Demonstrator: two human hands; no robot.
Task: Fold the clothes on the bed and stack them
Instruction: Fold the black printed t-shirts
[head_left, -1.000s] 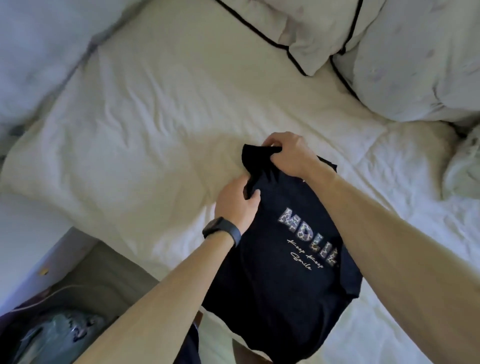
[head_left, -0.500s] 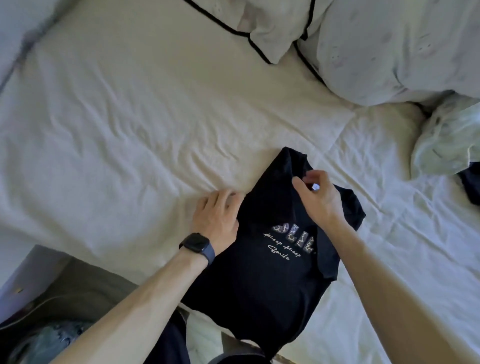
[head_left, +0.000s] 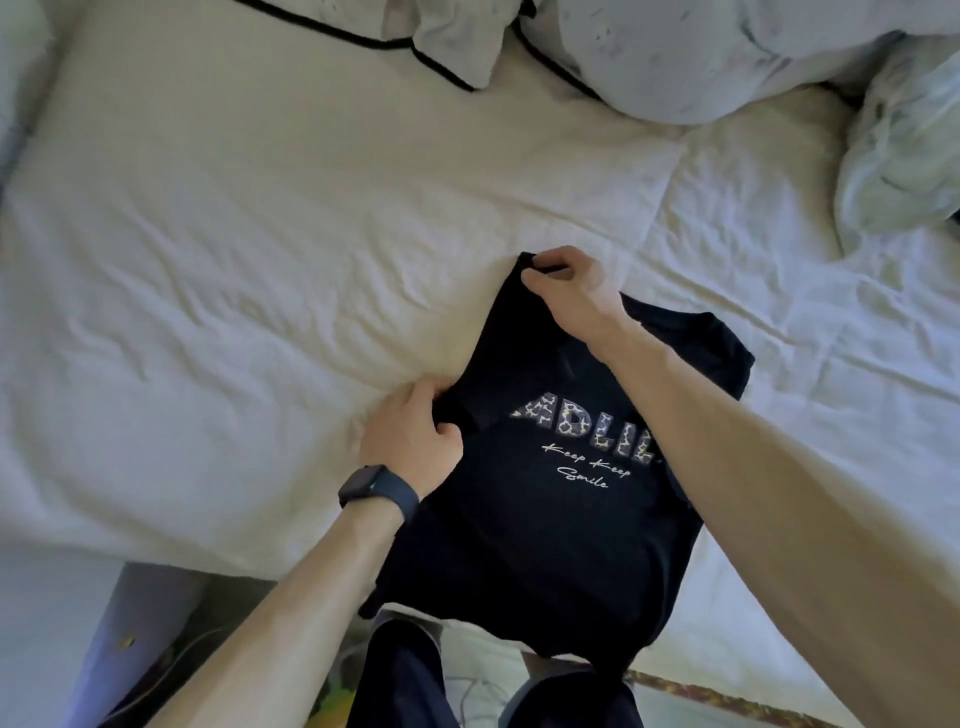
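the black t-shirt (head_left: 545, 530) lies print-up at the near edge of the white bed (head_left: 234, 260), the left hand (head_left: 410, 441), a dark watch (head_left: 376, 488) on its wrist, with fingers curled onto the shirt's left edge, and the right hand (head_left: 571, 291) pinching its far corner between thumb and fingers.

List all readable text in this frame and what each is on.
"ADLIL": large leopard-pattern letters on the chest of the black T-shirt. The first letter is partly cut by a fold, and the end runs under the right arm, so the word may be incomplete.
"Keep Keep": white script below those letters on the T-shirt.
"Smile": white script below that.
Watch on the left wrist: the screen is dark, nothing to read.
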